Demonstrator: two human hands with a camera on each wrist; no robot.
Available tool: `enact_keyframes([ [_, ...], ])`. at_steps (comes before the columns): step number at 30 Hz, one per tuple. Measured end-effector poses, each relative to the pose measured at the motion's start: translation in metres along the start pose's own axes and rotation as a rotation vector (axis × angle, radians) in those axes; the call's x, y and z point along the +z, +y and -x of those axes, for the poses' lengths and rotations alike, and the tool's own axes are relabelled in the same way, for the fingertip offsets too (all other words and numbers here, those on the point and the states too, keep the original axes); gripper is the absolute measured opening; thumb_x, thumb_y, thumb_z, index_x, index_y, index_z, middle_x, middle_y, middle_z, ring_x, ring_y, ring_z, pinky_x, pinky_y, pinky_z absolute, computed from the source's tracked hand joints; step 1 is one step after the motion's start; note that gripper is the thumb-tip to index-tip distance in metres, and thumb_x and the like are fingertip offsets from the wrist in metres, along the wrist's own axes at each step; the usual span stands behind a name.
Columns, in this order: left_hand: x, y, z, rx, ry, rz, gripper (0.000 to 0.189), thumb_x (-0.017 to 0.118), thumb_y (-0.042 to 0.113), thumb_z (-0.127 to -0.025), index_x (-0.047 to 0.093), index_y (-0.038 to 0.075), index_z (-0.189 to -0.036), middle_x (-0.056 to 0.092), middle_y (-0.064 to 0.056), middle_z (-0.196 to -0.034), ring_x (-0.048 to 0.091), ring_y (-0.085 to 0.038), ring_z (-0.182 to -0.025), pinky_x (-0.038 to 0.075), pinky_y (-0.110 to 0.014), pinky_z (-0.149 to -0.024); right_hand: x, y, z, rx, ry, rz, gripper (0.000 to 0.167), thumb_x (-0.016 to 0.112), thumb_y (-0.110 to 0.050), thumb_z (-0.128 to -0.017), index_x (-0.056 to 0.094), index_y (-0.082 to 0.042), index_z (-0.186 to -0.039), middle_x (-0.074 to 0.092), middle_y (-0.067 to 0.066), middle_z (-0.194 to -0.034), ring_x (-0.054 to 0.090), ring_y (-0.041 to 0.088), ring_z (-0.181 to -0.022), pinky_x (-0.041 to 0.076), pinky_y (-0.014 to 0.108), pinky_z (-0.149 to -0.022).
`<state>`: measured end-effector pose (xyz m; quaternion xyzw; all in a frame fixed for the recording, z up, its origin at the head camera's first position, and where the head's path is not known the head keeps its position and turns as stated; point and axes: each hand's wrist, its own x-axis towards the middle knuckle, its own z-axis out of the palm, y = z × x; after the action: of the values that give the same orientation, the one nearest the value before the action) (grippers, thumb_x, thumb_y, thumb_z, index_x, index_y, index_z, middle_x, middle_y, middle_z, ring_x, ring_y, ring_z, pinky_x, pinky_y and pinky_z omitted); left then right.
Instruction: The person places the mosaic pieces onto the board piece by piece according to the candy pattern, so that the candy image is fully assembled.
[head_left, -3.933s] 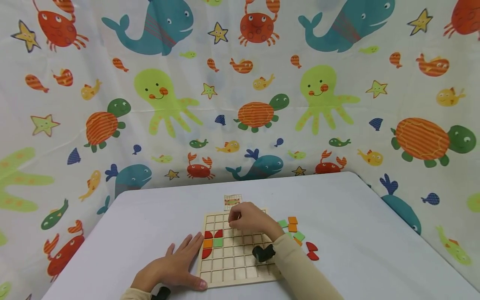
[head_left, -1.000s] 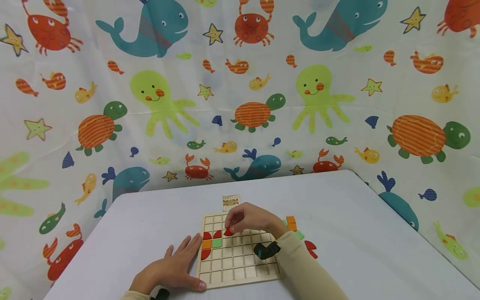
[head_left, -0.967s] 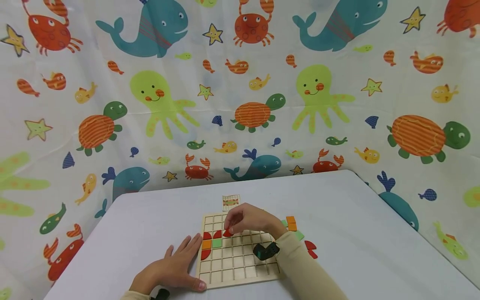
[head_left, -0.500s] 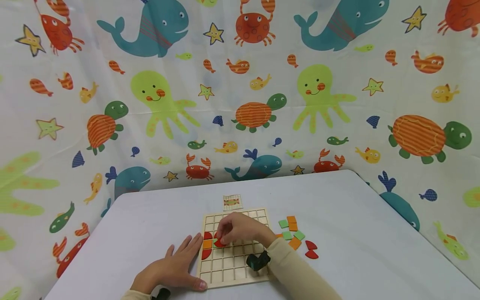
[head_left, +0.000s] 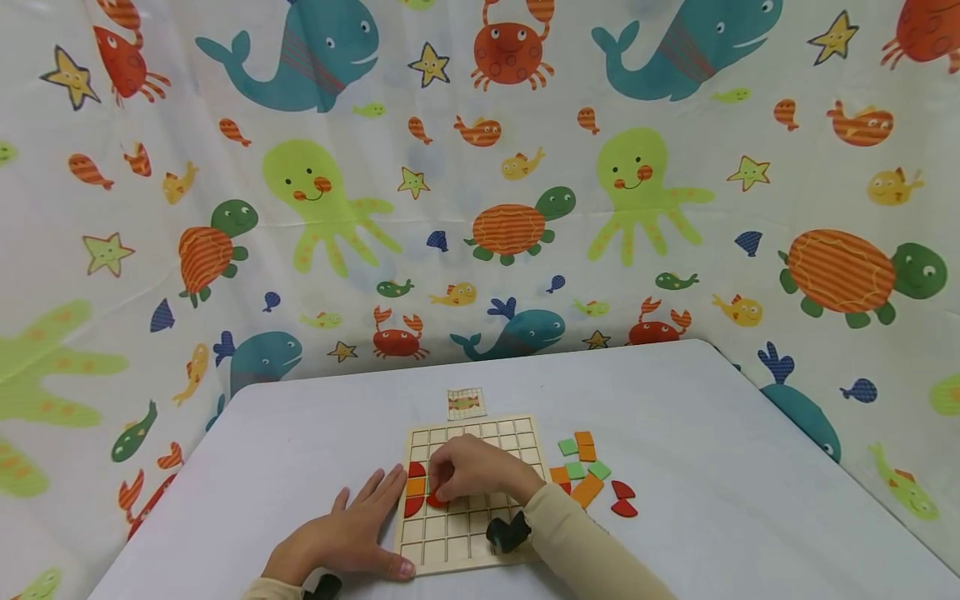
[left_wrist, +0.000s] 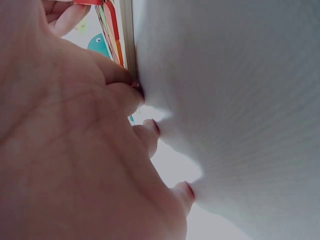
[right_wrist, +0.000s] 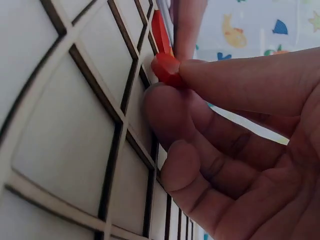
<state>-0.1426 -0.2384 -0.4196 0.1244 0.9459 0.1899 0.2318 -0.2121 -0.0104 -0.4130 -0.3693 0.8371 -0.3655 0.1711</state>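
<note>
My right hand [head_left: 468,467] pinches a red quarter-circle tile [head_left: 437,501] between thumb and fingertips, low over the second column of a wooden grid board [head_left: 456,548]. In the right wrist view the red tile [right_wrist: 169,70] is tilted, close to the grid. Down the board's left column lie a red quarter-circle tile [head_left: 416,470], an orange square tile [head_left: 416,487] and another red quarter-circle tile [head_left: 413,507]. The right hand hides the cells just beside them. My left hand [head_left: 345,533] lies with spread fingers along the board's left edge, its thumb at the near corner.
A small pattern card [head_left: 466,404] lies behind the board on the white table [head_left: 315,442]. Right of the board are several loose tiles: green squares [head_left: 599,470], orange squares [head_left: 587,492] and red quarter-circles [head_left: 623,507]. A curtain printed with sea animals [head_left: 510,229] hangs behind.
My right hand has carried the red quarter-circle tile left and nearer, from the third column to the second column, below its earlier row. The left hand stays at the board's edge.
</note>
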Motion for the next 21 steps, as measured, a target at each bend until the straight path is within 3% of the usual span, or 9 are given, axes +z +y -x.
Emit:
enact_keyframes([
  [12, 0.001, -0.002, -0.001, 0.001, 0.004, -0.004, 0.130, 0.092, 0.062, -0.074, 0.024, 0.008, -0.171, 0.020, -0.014, -0.177, 0.008, -0.045, -0.162, -0.001, -0.080, -0.119, 0.007, -0.011, 0.000, 0.070, 0.030, 0.213, 0.021, 0.082, -0.005, -0.092, 0.069, -0.016, -0.079, 0.059, -0.010, -0.069, 0.053, 0.006, -0.069, 0.047, 0.018, -0.064],
  [21, 0.002, -0.003, -0.003, -0.004, 0.007, -0.004, 0.129, 0.092, 0.061, -0.073, 0.025, 0.009, -0.171, 0.020, -0.013, -0.177, 0.008, -0.045, -0.162, -0.001, -0.080, -0.118, 0.010, -0.013, -0.001, 0.071, 0.026, 0.283, 0.019, 0.080, -0.005, -0.091, 0.071, -0.016, -0.080, 0.057, -0.010, -0.069, 0.052, 0.006, -0.070, 0.045, 0.018, -0.064],
])
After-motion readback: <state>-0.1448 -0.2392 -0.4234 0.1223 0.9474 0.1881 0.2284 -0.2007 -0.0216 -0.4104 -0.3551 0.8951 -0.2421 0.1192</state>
